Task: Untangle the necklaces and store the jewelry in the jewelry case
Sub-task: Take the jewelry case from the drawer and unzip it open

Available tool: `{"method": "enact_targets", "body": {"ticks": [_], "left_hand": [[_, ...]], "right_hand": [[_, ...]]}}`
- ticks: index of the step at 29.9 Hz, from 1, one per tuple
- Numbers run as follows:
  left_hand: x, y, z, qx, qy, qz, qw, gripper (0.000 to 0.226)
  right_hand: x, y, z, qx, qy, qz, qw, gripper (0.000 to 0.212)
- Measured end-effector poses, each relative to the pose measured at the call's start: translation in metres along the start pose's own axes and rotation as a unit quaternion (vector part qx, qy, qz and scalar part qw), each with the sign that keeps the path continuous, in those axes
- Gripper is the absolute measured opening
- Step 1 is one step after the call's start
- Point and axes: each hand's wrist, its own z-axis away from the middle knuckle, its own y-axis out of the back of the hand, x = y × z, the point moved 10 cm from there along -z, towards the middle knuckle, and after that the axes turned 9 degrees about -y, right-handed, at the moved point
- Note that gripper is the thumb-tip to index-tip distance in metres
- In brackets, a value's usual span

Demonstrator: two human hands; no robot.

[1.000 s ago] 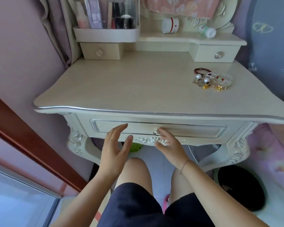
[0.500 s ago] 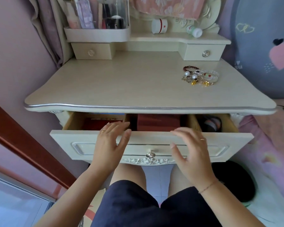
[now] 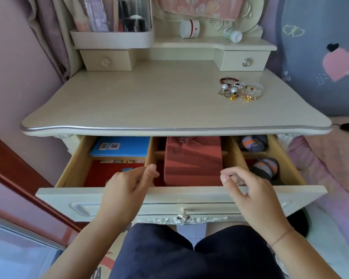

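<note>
Head view: the wide drawer (image 3: 189,193) under the bench (image 3: 149,101) stood pulled out, and both grips were poised over its front rim. The left grip (image 3: 129,186) had its fingers loosely curled downward into the drawer with the thumb raised, and nothing showed inside it; whether its fingertips touched the wooden divider below them could not be told. The right grip (image 3: 250,190) was also loosely curled, thumb and forefinger apart with nothing between them. A thin bracelet (image 3: 280,238) circled its wrist.

Between the two grips and just beyond them lay the red case (image 3: 192,158), closed, in the middle compartment of the drawer. Under and just beyond the left grip sat a red flat item (image 3: 109,172), and farther beyond it a blue booklet (image 3: 120,147). Just beyond the right grip lay a rolled striped sock (image 3: 265,168), with a second roll (image 3: 254,142) behind that one. The drawer knob (image 3: 182,217) sat between the grips on the near side, toward the person's lap.

The tangled jewelry (image 3: 240,90), beads, pearls and gold pieces in one heap, rested on the bench well beyond the right grip, apart from both. At the back of the bench, far from either grip, stood a cosmetics organiser (image 3: 111,35), a white jar (image 3: 189,28) and a small bottle (image 3: 233,35) lying on its side.
</note>
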Motion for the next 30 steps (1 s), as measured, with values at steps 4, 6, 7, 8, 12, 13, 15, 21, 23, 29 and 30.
{"method": "enact_targets", "body": {"ticks": [4,6,7,8,12,13,15,21,23,29,30], "left_hand": [[0.015,-0.012,-0.006,-0.068,0.02,0.027,0.997,0.038],[0.017,-0.022,-0.011,-0.088,0.04,0.049,0.994,0.033],[0.014,-0.03,-0.013,-0.107,0.061,0.064,0.99,0.04],[0.01,-0.04,-0.014,-0.14,0.083,0.075,0.984,0.05],[0.002,-0.074,-0.012,-0.265,0.114,0.075,0.954,0.086],[0.002,-0.077,-0.01,-0.279,0.122,0.075,0.95,0.086],[0.001,-0.078,-0.009,-0.276,0.132,0.078,0.949,0.085],[0.014,-0.055,-0.011,-0.171,0.117,0.154,0.966,0.024],[0.02,-0.049,-0.008,-0.144,0.104,0.176,0.968,0.044],[0.047,-0.031,0.008,-0.084,0.068,0.196,0.975,0.053],[0.051,-0.026,0.01,-0.063,0.065,0.207,0.974,0.05]], "right_hand": [[0.015,-0.004,-0.012,-0.06,-0.098,0.05,0.992,0.049],[0.029,-0.013,-0.021,-0.107,-0.153,0.103,0.977,0.06],[0.035,-0.021,-0.024,-0.146,-0.18,0.12,0.965,0.067],[0.04,-0.029,-0.025,-0.19,-0.201,0.131,0.952,0.072],[0.043,-0.053,-0.023,-0.319,-0.2,0.11,0.92,0.07],[0.042,-0.053,-0.022,-0.325,-0.199,0.086,0.92,0.075],[0.04,-0.052,-0.021,-0.324,-0.198,0.027,0.925,0.073],[0.023,-0.024,-0.022,-0.22,-0.147,-0.11,0.958,0.076],[0.01,-0.016,-0.02,-0.195,-0.111,-0.166,0.96,0.055],[-0.01,0.008,-0.007,-0.113,-0.068,-0.199,0.971,0.05],[-0.011,0.013,-0.004,-0.1,-0.063,-0.192,0.974,0.047]]}}
